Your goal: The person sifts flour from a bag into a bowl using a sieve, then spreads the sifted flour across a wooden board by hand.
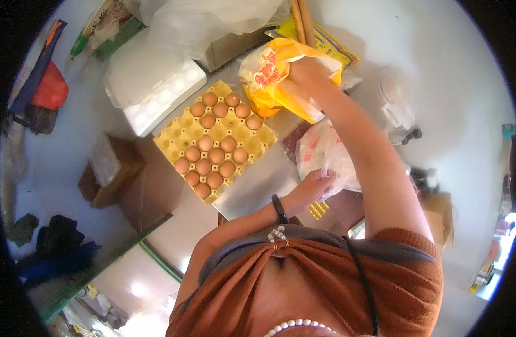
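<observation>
My left hand (315, 185), below a dark bracelet, pinches the edge of a clear plastic bag (321, 147) with red print. My right hand (303, 70) reaches into the mouth of a yellow and white plastic bag (258, 76) with red writing; its fingers are hidden inside, so I cannot tell what they hold. Left of both bags, a yellow egg tray (173, 135) lies on a metal tabletop (258, 181). Several brown eggs (216, 156) sit in its cups, while other cups are bare.
A white foam tray (165, 97) of pale round items stands beyond the egg tray, near a cardboard box (237, 47). Wooden sticks (302, 21) and a yellow printed packet (331, 44) lie behind the yellow bag. An opened carton (114, 168) is at left; clear plastic containers (395, 101) are at right.
</observation>
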Motion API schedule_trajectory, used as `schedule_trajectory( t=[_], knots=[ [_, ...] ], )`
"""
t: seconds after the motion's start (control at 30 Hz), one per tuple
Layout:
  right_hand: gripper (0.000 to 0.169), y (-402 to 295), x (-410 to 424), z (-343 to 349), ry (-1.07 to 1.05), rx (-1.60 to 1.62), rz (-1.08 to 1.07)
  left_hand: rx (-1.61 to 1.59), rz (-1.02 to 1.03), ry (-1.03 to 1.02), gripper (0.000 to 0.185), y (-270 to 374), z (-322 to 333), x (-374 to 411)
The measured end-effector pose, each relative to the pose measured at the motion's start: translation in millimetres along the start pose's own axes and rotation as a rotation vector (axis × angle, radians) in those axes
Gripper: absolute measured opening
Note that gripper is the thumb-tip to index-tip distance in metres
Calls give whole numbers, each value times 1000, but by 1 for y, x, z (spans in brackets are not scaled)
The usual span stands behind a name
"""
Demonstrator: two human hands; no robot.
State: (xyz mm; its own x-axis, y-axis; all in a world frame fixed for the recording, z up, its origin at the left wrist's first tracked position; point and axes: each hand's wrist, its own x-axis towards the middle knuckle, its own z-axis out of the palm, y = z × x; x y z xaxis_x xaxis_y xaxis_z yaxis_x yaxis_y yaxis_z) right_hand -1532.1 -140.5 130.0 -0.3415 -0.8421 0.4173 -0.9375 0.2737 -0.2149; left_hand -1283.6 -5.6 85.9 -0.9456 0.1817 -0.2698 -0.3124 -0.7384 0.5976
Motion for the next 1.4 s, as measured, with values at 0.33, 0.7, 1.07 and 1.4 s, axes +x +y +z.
schedule_trajectory(
  t=[0.33,0.7,1.07,1.4],
  knots=[
    [40,21,1,0,158,422,487,1192,442,595,44,60,-27,-34],
    [30,-40,38,-90,-212,-284,184,1433,1078,910,51,216,-117,22],
    [48,13,4,-70,-233,788,630,1547,1081,939,36,208,-98,59],
    [49,5,-8,-123,-235,-67,112,1710,990,1046,37,219,-99,77]
  ],
)
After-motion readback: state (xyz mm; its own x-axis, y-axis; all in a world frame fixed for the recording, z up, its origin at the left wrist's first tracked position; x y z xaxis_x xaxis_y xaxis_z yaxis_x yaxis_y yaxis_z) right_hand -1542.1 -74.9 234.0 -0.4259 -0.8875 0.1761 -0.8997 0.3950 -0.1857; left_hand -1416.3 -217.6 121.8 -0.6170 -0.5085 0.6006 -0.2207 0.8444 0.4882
